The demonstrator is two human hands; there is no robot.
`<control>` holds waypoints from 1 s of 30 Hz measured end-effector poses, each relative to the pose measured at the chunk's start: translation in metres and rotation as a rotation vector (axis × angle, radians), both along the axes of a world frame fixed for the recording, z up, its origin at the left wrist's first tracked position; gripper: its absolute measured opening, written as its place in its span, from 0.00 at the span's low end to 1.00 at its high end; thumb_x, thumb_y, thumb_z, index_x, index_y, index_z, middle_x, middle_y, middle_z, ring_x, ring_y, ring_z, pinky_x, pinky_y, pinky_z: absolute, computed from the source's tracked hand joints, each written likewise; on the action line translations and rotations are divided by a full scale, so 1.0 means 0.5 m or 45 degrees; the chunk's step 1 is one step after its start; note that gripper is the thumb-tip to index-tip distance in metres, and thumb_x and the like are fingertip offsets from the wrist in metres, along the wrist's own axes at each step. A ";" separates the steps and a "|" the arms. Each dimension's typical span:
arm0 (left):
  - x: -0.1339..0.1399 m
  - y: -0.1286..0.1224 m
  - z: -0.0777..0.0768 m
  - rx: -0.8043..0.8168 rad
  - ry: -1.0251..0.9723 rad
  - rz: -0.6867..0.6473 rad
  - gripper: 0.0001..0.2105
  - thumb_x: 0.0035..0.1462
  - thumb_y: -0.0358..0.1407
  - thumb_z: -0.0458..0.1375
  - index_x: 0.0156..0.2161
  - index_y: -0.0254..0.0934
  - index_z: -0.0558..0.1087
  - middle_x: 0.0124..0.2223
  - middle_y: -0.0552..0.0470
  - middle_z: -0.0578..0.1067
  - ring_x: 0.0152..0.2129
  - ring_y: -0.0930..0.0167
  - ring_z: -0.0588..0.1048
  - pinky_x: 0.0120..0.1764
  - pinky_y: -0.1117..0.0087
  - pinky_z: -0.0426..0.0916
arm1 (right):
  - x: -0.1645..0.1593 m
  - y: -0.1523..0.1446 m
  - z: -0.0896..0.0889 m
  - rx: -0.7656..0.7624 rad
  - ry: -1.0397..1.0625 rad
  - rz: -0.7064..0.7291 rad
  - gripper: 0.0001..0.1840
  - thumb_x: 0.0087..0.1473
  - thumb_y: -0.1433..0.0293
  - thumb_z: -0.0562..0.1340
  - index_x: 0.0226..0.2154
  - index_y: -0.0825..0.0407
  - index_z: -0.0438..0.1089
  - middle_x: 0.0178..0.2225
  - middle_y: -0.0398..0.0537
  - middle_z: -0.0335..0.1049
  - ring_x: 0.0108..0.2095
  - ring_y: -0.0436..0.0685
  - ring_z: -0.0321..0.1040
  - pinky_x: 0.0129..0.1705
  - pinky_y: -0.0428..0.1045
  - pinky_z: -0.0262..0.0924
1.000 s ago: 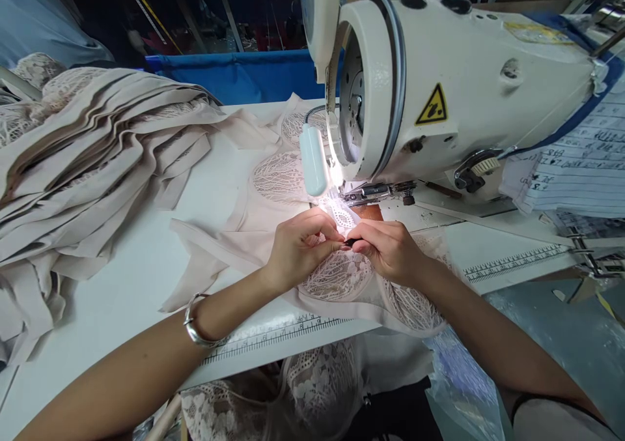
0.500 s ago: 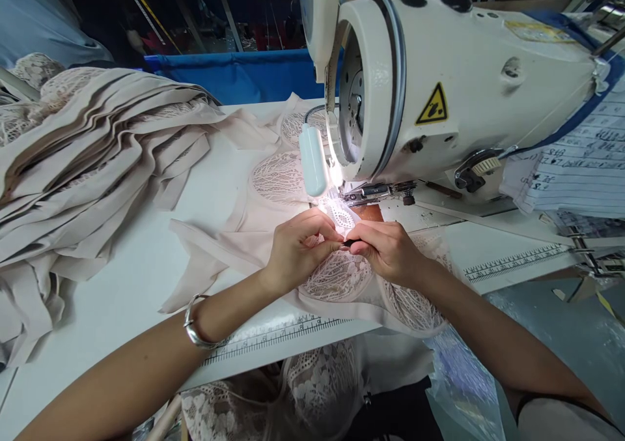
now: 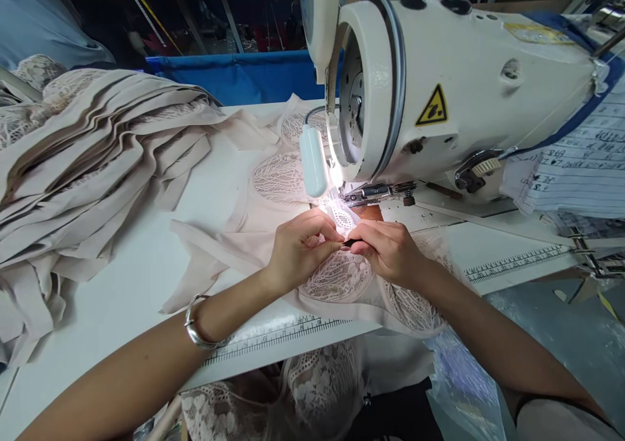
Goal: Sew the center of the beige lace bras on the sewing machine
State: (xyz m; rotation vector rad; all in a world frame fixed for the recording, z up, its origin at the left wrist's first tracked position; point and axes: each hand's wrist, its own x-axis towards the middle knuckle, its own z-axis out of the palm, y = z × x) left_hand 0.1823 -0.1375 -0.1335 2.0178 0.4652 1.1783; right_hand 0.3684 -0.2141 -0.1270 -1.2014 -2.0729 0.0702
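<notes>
A beige lace bra piece (image 3: 336, 277) lies in front of the sewing machine (image 3: 439, 83), its narrow lace strip (image 3: 340, 214) running up under the lit presser foot. My left hand (image 3: 303, 242) is closed, thumb and fingertips pinching the lace edge just below that strip. Close against it, my right hand (image 3: 388, 249) pinches a small black pointed thing (image 3: 350, 242) whose kind I cannot make out. The fingertips of both hands nearly touch. Behind the left hand, another lace cup (image 3: 279, 177) spreads over the table.
A thick pile of beige fabric pieces (image 3: 97, 148) covers the left of the white table (image 3: 122, 311). A small lamp (image 3: 313, 161) hangs beside the needle. Ruler strips (image 3: 273, 340) run along the front edge. More lace cups (image 3: 322, 382) lie below it. Handwritten papers (image 3: 576, 161) are at right.
</notes>
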 end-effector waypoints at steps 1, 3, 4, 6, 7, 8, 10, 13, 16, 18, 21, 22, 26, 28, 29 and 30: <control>0.000 0.000 -0.001 0.000 0.003 0.003 0.08 0.54 0.25 0.65 0.28 0.38 0.74 0.29 0.55 0.78 0.27 0.73 0.76 0.31 0.72 0.71 | 0.000 0.000 0.001 0.003 0.005 0.001 0.23 0.72 0.57 0.49 0.32 0.52 0.68 0.25 0.42 0.67 0.24 0.49 0.61 0.28 0.46 0.52; 0.001 0.000 -0.002 -0.002 0.004 0.008 0.08 0.55 0.25 0.65 0.27 0.38 0.74 0.29 0.56 0.78 0.27 0.73 0.76 0.31 0.72 0.71 | -0.001 -0.001 0.002 0.001 0.017 0.003 0.23 0.72 0.57 0.49 0.32 0.53 0.68 0.25 0.42 0.67 0.24 0.49 0.60 0.27 0.46 0.52; 0.002 0.000 -0.002 -0.004 0.003 0.008 0.08 0.54 0.25 0.65 0.28 0.38 0.74 0.30 0.56 0.78 0.27 0.73 0.76 0.31 0.73 0.71 | -0.001 -0.001 0.002 -0.002 0.022 0.002 0.23 0.72 0.57 0.49 0.32 0.53 0.68 0.25 0.42 0.67 0.23 0.48 0.59 0.27 0.46 0.52; 0.003 0.000 -0.003 -0.007 0.000 0.008 0.08 0.54 0.25 0.66 0.28 0.38 0.74 0.30 0.56 0.78 0.27 0.73 0.76 0.31 0.73 0.71 | -0.001 -0.002 0.003 -0.014 0.034 -0.004 0.23 0.71 0.57 0.50 0.32 0.53 0.69 0.24 0.41 0.67 0.23 0.48 0.59 0.27 0.46 0.52; 0.003 0.000 -0.002 -0.009 0.000 0.007 0.08 0.54 0.25 0.66 0.28 0.38 0.74 0.30 0.56 0.78 0.28 0.73 0.76 0.31 0.73 0.71 | -0.001 -0.002 0.002 -0.025 0.041 -0.007 0.22 0.71 0.57 0.51 0.32 0.53 0.69 0.24 0.41 0.67 0.23 0.48 0.59 0.27 0.46 0.52; 0.002 0.000 -0.002 -0.010 0.000 0.007 0.08 0.54 0.25 0.66 0.28 0.38 0.74 0.30 0.56 0.78 0.28 0.74 0.76 0.31 0.73 0.71 | 0.000 -0.003 0.002 -0.039 0.051 -0.008 0.22 0.71 0.57 0.51 0.32 0.53 0.69 0.24 0.42 0.67 0.23 0.48 0.59 0.27 0.46 0.52; 0.001 0.000 -0.001 -0.009 0.006 0.008 0.08 0.54 0.25 0.66 0.28 0.38 0.74 0.30 0.56 0.78 0.27 0.73 0.76 0.31 0.73 0.71 | 0.002 -0.004 0.002 -0.072 0.072 -0.004 0.21 0.70 0.57 0.53 0.32 0.53 0.69 0.24 0.42 0.67 0.23 0.48 0.59 0.27 0.46 0.52; -0.001 0.000 0.001 -0.007 0.025 0.011 0.08 0.55 0.26 0.65 0.27 0.38 0.74 0.29 0.56 0.78 0.27 0.73 0.75 0.31 0.73 0.71 | 0.004 -0.005 0.000 -0.115 0.091 0.000 0.21 0.71 0.57 0.52 0.32 0.53 0.69 0.25 0.42 0.68 0.23 0.49 0.60 0.27 0.46 0.51; 0.000 0.001 0.001 -0.009 0.042 0.012 0.08 0.55 0.27 0.65 0.27 0.38 0.74 0.29 0.55 0.78 0.27 0.73 0.75 0.31 0.72 0.71 | 0.005 -0.006 0.000 -0.147 0.105 0.004 0.22 0.71 0.56 0.51 0.33 0.52 0.70 0.25 0.43 0.68 0.24 0.49 0.61 0.26 0.46 0.51; 0.001 0.001 0.001 -0.013 0.048 0.011 0.08 0.55 0.27 0.65 0.27 0.38 0.74 0.29 0.55 0.78 0.27 0.73 0.75 0.31 0.72 0.71 | 0.005 -0.007 0.000 -0.163 0.116 0.007 0.23 0.71 0.56 0.51 0.33 0.53 0.70 0.25 0.43 0.68 0.23 0.49 0.60 0.26 0.46 0.50; 0.002 0.001 0.000 -0.017 0.040 0.010 0.08 0.55 0.27 0.65 0.27 0.38 0.74 0.29 0.55 0.78 0.27 0.73 0.75 0.31 0.72 0.71 | 0.005 -0.008 -0.001 -0.192 0.118 0.004 0.23 0.71 0.56 0.50 0.33 0.52 0.69 0.25 0.43 0.68 0.23 0.49 0.59 0.26 0.46 0.49; 0.002 0.001 0.000 -0.018 0.036 0.008 0.08 0.55 0.27 0.65 0.27 0.38 0.74 0.29 0.56 0.78 0.27 0.73 0.75 0.31 0.72 0.71 | 0.005 -0.009 -0.001 -0.202 0.117 0.002 0.23 0.71 0.55 0.50 0.33 0.52 0.69 0.24 0.43 0.68 0.23 0.49 0.59 0.26 0.46 0.49; 0.002 0.002 -0.001 -0.020 0.026 -0.001 0.09 0.54 0.25 0.66 0.27 0.38 0.73 0.29 0.56 0.77 0.27 0.74 0.75 0.31 0.73 0.70 | 0.005 -0.009 -0.002 -0.212 0.105 -0.009 0.24 0.71 0.55 0.49 0.33 0.53 0.69 0.24 0.43 0.68 0.23 0.49 0.59 0.26 0.46 0.49; 0.003 0.002 -0.002 -0.027 0.028 -0.005 0.09 0.54 0.25 0.66 0.27 0.38 0.73 0.29 0.56 0.77 0.27 0.74 0.75 0.31 0.74 0.70 | 0.006 -0.010 -0.002 -0.202 0.088 -0.018 0.25 0.72 0.55 0.49 0.32 0.53 0.69 0.23 0.42 0.66 0.23 0.49 0.58 0.26 0.46 0.49; 0.003 0.002 -0.002 -0.033 0.032 -0.006 0.09 0.54 0.25 0.66 0.27 0.38 0.73 0.29 0.56 0.77 0.27 0.74 0.75 0.31 0.73 0.70 | 0.006 -0.010 -0.002 -0.196 0.078 -0.022 0.25 0.72 0.55 0.48 0.32 0.53 0.69 0.23 0.42 0.65 0.23 0.49 0.57 0.25 0.46 0.48; 0.003 0.002 -0.002 -0.041 0.036 -0.008 0.09 0.54 0.25 0.66 0.27 0.38 0.73 0.29 0.56 0.77 0.27 0.74 0.75 0.31 0.73 0.70 | 0.006 -0.010 -0.003 -0.193 0.069 -0.026 0.25 0.72 0.55 0.48 0.32 0.53 0.69 0.23 0.42 0.65 0.22 0.49 0.57 0.25 0.46 0.48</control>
